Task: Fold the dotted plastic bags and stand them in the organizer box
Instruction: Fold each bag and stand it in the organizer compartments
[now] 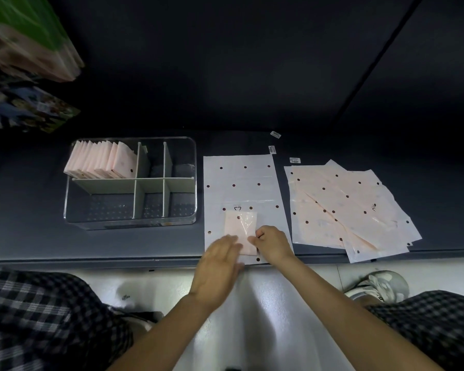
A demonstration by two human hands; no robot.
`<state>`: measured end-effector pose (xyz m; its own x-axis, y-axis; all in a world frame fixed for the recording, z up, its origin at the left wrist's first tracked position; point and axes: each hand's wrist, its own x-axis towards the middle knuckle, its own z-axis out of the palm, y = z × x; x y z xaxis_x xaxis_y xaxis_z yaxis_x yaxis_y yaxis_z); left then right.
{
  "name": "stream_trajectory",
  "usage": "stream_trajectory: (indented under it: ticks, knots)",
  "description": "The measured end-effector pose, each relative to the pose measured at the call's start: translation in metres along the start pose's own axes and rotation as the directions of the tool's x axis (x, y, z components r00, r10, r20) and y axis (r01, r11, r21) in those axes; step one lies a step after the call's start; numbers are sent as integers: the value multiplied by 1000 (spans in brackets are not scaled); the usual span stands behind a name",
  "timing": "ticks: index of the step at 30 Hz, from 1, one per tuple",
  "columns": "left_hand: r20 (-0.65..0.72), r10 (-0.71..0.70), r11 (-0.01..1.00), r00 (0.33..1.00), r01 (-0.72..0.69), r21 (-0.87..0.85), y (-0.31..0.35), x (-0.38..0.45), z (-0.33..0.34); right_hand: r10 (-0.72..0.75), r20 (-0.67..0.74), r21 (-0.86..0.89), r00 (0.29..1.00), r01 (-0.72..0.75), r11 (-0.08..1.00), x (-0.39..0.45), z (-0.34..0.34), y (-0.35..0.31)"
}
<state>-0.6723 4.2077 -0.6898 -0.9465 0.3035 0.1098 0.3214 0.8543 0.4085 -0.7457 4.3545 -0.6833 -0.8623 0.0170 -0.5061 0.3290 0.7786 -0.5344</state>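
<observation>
Head view: a folded bag lies on a flat dotted bag on the dark table. Left hand rests on its near edge, fingers straight; right hand pinches its right edge. Folded bags stand in the box, back-left compartment. Loose bags lie right.
</observation>
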Motion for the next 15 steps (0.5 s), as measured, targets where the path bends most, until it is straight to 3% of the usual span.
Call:
stream_trajectory:
  ticks: [2,4,8,10,12,13,15]
  knots:
    - [191,60,987,980,-86,133,2,-6,10,-2,0,-14,1000,2,1000,0,0,-1]
    - [335,-15,973,942,-64,224,-3,-10,15,-10,-5,-25,1000,10,1000,1,0,-2]
    - [408,-34,946,912,-103,308,-7,-14,15,-2,-5,-22,1000,2,1000,-2,0,-5]
    - [430,-31,944,902,-114,308,-7,-14,15,-26,-99,-38,995,22,999,-6,2,-5]
    - [450,-39,941,892,-119,316,-7,-14,16,-173,-321,-140,931,134,981,-11,7,-4]
    - [457,-40,943,889,-117,310,-6,-14,16,-297,-361,-187,884,243,952,-12,9,-3]
    - [479,-34,942,877,-132,308,-7,-14,15,-524,-188,-233,831,480,846,-12,14,-7]
